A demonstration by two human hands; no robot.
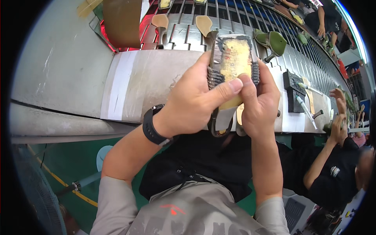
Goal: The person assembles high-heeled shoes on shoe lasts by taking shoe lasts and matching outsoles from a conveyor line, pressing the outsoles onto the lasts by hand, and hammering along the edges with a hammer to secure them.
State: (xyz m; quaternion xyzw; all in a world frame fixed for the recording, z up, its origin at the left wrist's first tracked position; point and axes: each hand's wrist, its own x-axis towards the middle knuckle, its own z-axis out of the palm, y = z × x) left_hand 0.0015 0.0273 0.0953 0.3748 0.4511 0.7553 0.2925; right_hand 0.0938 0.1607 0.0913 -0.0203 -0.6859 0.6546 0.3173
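Observation:
An upside-down shoe (236,53) with dark grey woven side straps and a yellowish bottom is held up in front of me, over the bench edge. My left hand (192,98) grips its left side, the thumb lying across the yellow bottom. From the right, my right hand (260,103) wraps round the other side, and its thumb tip touches the left thumb. Most of the fingers are hidden beneath the shoe. Below the hands, at the bench edge, a dark looped piece (220,131) is partly covered.
Beyond the bench (150,84) runs a slatted metal conveyor (231,23). Heeled tan soles (159,21) and a green shoe (276,43) stand along it. A black block (293,88) and white pen-like tools (307,111) lie to the right, near a co-worker (329,168). A fan (35,188) stands lower left.

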